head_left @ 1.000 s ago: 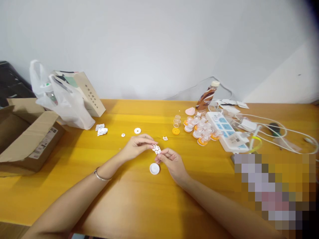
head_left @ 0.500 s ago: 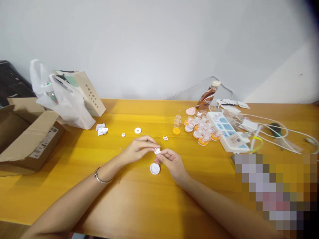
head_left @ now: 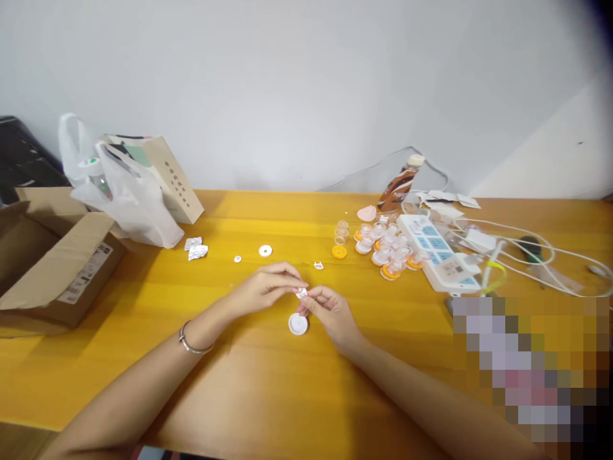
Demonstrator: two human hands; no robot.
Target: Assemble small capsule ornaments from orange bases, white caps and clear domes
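Observation:
A small white plastic part (head_left: 301,292) is pinched between the fingertips of my left hand (head_left: 272,286) and my right hand (head_left: 330,315); its exact kind is too small to tell. Both hands are closed on it above the yellow-brown table. Just below them lies a round white dish-like cap (head_left: 297,324). Beyond my hands is a similar small white toothed piece (head_left: 318,265). A white ring with a centre hole (head_left: 265,251) and a tiny white disc (head_left: 237,259) rest farther left.
Clear-domed pieces with orange and white bases (head_left: 390,252) cluster at right, beside an orange disc (head_left: 339,252), a power strip (head_left: 435,252), cables and a drink bottle (head_left: 401,184). At left stand an open cardboard box (head_left: 90,287), a plastic bag (head_left: 134,207) and crumpled foil (head_left: 197,252).
The small white part has turned slightly between my fingertips. Both hands stay in nearly the same place.

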